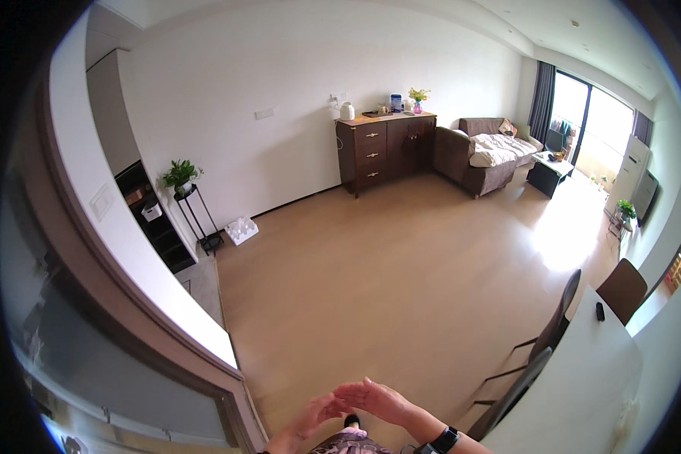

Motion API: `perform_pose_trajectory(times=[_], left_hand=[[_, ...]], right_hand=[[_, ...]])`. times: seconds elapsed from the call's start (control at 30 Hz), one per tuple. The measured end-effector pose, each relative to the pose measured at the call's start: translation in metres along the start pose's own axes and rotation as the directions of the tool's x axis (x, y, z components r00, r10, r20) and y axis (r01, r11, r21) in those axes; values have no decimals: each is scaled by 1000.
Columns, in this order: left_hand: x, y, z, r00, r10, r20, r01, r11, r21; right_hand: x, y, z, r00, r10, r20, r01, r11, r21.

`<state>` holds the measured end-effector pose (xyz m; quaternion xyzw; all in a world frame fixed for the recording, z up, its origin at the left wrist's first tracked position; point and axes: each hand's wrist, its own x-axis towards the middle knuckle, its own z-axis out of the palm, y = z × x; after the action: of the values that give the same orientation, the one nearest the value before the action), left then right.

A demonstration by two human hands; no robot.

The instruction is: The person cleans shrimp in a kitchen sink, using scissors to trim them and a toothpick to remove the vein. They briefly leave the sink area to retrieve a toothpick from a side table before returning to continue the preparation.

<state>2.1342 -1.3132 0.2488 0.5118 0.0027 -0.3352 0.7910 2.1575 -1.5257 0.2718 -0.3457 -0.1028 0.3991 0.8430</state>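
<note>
At the bottom of the view, my left hand and my right hand come together in front of my body. The right fingers lie over the left fingertips; whether they press together I cannot tell. Both hands are flattened and hold nothing visible. A black watch is strapped to my right wrist. Below the hands are patterned clothing and one dark shoe. The brown floor stretches ahead of me.
A white table with dark chairs stands at right. A door frame curves along the left. Farther off are a plant stand, white packaging foam, a wooden cabinet, a sofa and a coffee table.
</note>
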Motion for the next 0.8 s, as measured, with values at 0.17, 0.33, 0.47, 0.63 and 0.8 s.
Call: perform_pose_trajectory(times=[0.17,0.33,0.47,0.63,0.8], left_hand=[[132,58,-13,981,-190,-30,171,931,-324],[277,122,-49,953,-132,274,265,801,-537],[376,197,-55,922,-110,371,291,829,-478],[495,286,-58,937,-48,346,188,904,-385],[618,349,-100,992,53,115,-5,925,-380]], right_hand=[[73,-76,-88,976,-44,213,-55,896,441],[148,-160,-156,998,-42,44,22,922,386],[184,-254,-209,990,-40,-139,82,947,311],[221,-355,-328,960,-96,-265,152,968,200],[286,-471,-446,954,-66,-294,107,987,123]])
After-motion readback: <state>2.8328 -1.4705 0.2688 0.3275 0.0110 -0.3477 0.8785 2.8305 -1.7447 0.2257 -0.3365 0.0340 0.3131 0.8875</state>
